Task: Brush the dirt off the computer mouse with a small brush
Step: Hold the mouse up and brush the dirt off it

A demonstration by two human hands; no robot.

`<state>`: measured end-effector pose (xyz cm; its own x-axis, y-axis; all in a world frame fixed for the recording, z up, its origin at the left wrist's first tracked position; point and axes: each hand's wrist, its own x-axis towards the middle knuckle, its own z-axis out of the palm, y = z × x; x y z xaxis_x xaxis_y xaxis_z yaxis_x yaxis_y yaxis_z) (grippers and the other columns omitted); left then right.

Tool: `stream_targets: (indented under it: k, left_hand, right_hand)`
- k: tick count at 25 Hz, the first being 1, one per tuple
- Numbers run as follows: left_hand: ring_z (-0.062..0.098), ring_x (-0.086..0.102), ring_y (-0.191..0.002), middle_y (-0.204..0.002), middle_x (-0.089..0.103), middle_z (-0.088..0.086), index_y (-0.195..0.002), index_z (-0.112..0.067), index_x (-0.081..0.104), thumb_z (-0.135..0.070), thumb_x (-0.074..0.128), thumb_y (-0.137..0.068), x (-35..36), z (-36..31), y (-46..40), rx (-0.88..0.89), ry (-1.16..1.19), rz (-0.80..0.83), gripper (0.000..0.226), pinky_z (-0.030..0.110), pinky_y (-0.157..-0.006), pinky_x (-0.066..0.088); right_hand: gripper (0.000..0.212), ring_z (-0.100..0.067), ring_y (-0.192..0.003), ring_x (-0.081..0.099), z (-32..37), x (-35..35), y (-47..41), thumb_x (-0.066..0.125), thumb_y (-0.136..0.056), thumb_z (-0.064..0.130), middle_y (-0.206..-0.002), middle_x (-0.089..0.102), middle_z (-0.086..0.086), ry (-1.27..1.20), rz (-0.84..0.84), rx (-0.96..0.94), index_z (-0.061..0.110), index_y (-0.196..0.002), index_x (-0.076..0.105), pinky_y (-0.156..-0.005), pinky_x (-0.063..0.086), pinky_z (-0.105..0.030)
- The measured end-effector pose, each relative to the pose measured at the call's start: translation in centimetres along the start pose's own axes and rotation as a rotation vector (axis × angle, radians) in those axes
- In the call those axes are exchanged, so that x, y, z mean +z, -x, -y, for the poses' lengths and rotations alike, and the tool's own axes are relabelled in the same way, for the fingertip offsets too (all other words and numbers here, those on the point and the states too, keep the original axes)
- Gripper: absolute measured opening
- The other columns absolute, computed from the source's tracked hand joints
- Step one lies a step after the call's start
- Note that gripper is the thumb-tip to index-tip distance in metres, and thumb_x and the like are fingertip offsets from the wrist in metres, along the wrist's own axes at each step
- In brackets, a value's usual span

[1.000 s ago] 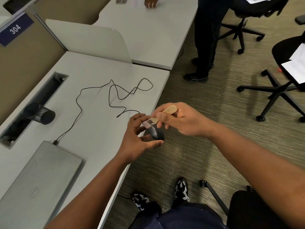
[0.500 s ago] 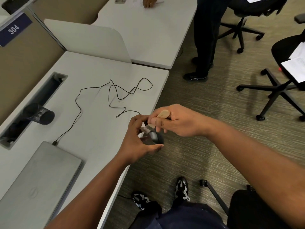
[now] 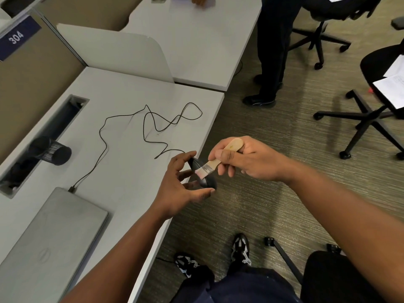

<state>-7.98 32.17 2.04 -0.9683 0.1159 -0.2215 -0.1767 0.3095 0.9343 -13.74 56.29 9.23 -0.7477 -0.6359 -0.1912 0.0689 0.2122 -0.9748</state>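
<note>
Both hands raised, left (image 3: 178,189) and right (image 3: 242,159), fingers curled.

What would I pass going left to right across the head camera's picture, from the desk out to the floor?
Pen cup → laptop → cable → left hand → mouse → right hand → office chair.

Desk middle: the looped black cable (image 3: 150,125) sprawls across the desk (image 3: 122,88).
Desk left: a black mesh cup (image 3: 51,150) lies by the cable slot (image 3: 43,136).
Near corner: a closed laptop (image 3: 50,239).
Rear edge: a white divider (image 3: 118,53) stands upright.
Floor right: chair legs (image 3: 363,125), a standing person's legs (image 3: 271,51).
</note>
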Motion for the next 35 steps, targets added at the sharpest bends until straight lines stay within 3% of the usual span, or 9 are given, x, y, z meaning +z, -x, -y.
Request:
stream_targets:
  k: [4, 8, 12, 21, 25, 30, 35]
  left_hand:
    - [0.027, 0.06, -0.131, -0.153, 0.047, -0.012, -0.139, -0.049, 0.053, -0.026, 0.103, -0.055, -0.2, -0.5, -0.2, -0.028, 0.074, -0.041, 0.1, 0.031, -0.09, 0.063]
    - [0.026, 0.062, -0.128, -0.153, 0.047, -0.009, -0.143, -0.04, 0.054, -0.022, 0.101, -0.055, -0.5, -1.3, -0.7, -0.016, 0.124, -0.078, 0.102, 0.032, -0.086, 0.064]
    - [0.024, 0.064, -0.126, -0.151, 0.048, -0.013, -0.144, -0.039, 0.054, -0.025, 0.098, -0.053, -0.7, -1.6, -1.0, -0.012, 0.124, -0.102, 0.102, 0.044, -0.094, 0.063]
    - [0.022, 0.065, -0.125, -0.158, 0.046, -0.008, -0.146, -0.037, 0.053, -0.034, 0.104, -0.05, -0.9, -1.1, -1.4, -0.021, 0.161, -0.137, 0.108, 0.04, -0.096, 0.062]
    - [0.027, 0.066, -0.125, -0.157, 0.046, -0.008, -0.143, -0.04, 0.055, -0.041, 0.101, -0.049, -0.9, -0.9, -1.5, -0.035, 0.203, -0.145, 0.105, 0.053, -0.1, 0.059]
    - [0.034, 0.066, -0.126, -0.153, 0.052, -0.005, -0.141, -0.037, 0.058, -0.037, 0.103, -0.048, -1.0, -0.7, -1.8, -0.05, 0.27, -0.131, 0.103, 0.059, -0.104, 0.055]
    - [0.034, 0.07, -0.119, -0.147, 0.055, 0.007, -0.135, -0.025, 0.061, -0.039, 0.109, -0.037, -1.0, -1.4, -1.7, -0.08, 0.465, -0.103, 0.11, 0.045, -0.088, 0.064]
  right_hand:
    - [0.037, -0.017, -0.069, 0.063, -0.9, -0.3, 0.7, 0.054, -0.1, 0.035, -0.091, 0.074, -0.015, -0.149, -0.024, 0.013, 0.005, -0.116, 0.069, -0.051, 0.042, -0.017]
    - [0.038, -0.02, -0.071, 0.065, -1.9, -1.1, 1.1, 0.054, -0.1, 0.035, -0.093, 0.074, -0.018, -0.281, -0.047, 0.036, 0.004, -0.118, 0.069, -0.051, 0.043, -0.022]
    - [0.035, -0.02, -0.07, 0.065, -2.4, -2.0, 1.5, 0.056, -0.099, 0.035, -0.091, 0.073, -0.017, -0.364, -0.022, 0.077, 0.008, -0.115, 0.071, -0.051, 0.044, -0.022]
    - [0.033, -0.021, -0.081, 0.065, -3.3, -2.5, 1.8, 0.056, -0.102, 0.031, -0.1, 0.075, -0.017, -0.239, 0.035, 0.093, 0.007, -0.12, 0.07, -0.06, 0.048, -0.026]
    - [0.025, -0.021, -0.084, 0.066, -3.6, -2.8, 1.5, 0.057, -0.103, 0.029, -0.099, 0.077, -0.014, -0.088, 0.004, 0.115, 0.015, -0.116, 0.073, -0.063, 0.047, -0.029]
    - [0.031, -0.023, -0.075, 0.064, -3.7, -2.2, 1.3, 0.059, -0.099, 0.038, -0.09, 0.075, -0.014, -0.505, -0.09, -0.044, 0.013, -0.11, 0.074, -0.056, 0.044, -0.028]
    - [0.036, -0.027, -0.082, 0.065, -4.5, -1.7, 1.1, 0.065, -0.093, 0.043, -0.092, 0.075, -0.014, -0.441, 0.003, 0.017, 0.013, -0.111, 0.075, -0.06, 0.047, -0.028]
